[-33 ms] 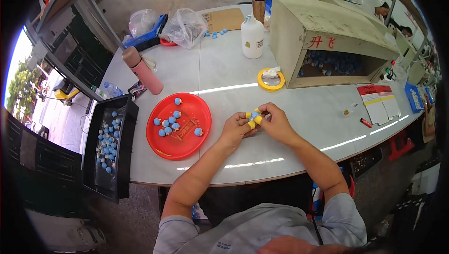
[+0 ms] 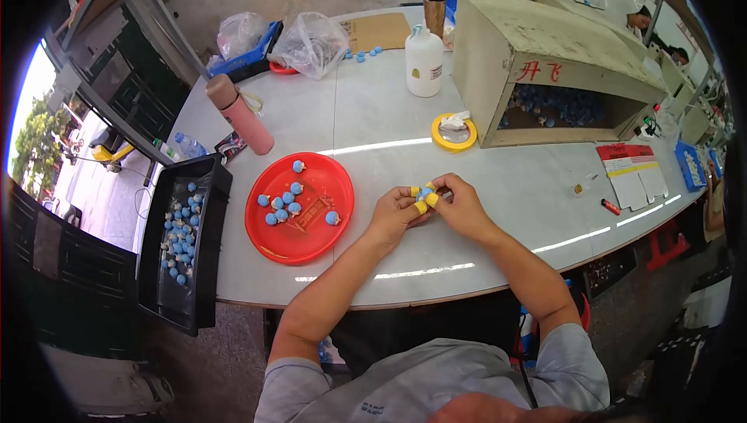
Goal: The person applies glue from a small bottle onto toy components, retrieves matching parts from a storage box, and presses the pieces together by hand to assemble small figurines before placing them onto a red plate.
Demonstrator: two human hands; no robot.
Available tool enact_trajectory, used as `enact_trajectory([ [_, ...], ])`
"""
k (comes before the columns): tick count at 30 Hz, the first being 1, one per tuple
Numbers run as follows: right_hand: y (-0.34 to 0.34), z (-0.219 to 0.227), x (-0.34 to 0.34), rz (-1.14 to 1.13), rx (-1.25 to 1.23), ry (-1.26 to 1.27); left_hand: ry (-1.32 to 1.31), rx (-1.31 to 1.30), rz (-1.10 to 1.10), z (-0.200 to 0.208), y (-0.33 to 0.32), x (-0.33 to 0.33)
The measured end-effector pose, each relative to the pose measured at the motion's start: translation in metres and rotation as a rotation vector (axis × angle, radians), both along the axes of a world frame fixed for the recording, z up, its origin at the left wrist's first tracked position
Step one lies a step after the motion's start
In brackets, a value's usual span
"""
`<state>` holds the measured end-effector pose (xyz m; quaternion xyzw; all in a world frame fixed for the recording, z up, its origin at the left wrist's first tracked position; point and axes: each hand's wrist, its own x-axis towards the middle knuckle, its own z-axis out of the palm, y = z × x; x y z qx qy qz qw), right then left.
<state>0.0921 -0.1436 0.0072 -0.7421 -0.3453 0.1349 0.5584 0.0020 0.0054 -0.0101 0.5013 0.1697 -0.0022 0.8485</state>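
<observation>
My left hand (image 2: pixel 391 216) and my right hand (image 2: pixel 464 209) meet above the table, right of the red plate. Yellow wraps cover several fingertips on both. Pinched between the fingertips is a small blue piece (image 2: pixel 425 192), mostly covered, so its full shape is hidden. To the left lies a round red plate (image 2: pixel 313 242) with several small round blue pieces (image 2: pixel 294 208) that have pale tips. Beyond it, at the table's left edge, a black tray (image 2: pixel 204 287) holds more such blue pieces (image 2: pixel 185 238).
A pink flask (image 2: pixel 247 123) leans behind the plate. Farther back stand a white bottle (image 2: pixel 423 63) and a brown tumbler (image 2: pixel 434 12). Yellow tape (image 2: pixel 454 143) lies before an open-fronted box (image 2: pixel 560 53) of blue pieces. Papers (image 2: pixel 634 178) and a red lighter-like item (image 2: pixel 609 206) lie right.
</observation>
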Motion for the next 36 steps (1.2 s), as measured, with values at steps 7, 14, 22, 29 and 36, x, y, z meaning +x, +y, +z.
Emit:
enact_trajectory([
  [7, -0.005, -0.003, 0.009, 0.126, 0.142, 0.517, 0.012, -0.145, -0.017, 0.001, 0.005, 0.001],
  [14, -0.011, -0.011, 0.016, 0.191, 0.173, 0.456, 0.014, -0.149, -0.037, 0.013, 0.001, -0.002],
  [22, -0.013, -0.010, 0.013, 0.147, 0.085, 0.159, -0.020, -0.156, -0.062, -0.002, 0.004, 0.000],
  [29, -0.014, -0.005, 0.010, 0.148, 0.055, 0.074, -0.039, -0.161, -0.062, -0.007, 0.005, 0.000],
  [36, -0.014, -0.010, 0.010, 0.132, 0.059, 0.089, -0.054, -0.098, -0.027, -0.005, 0.002, -0.001],
])
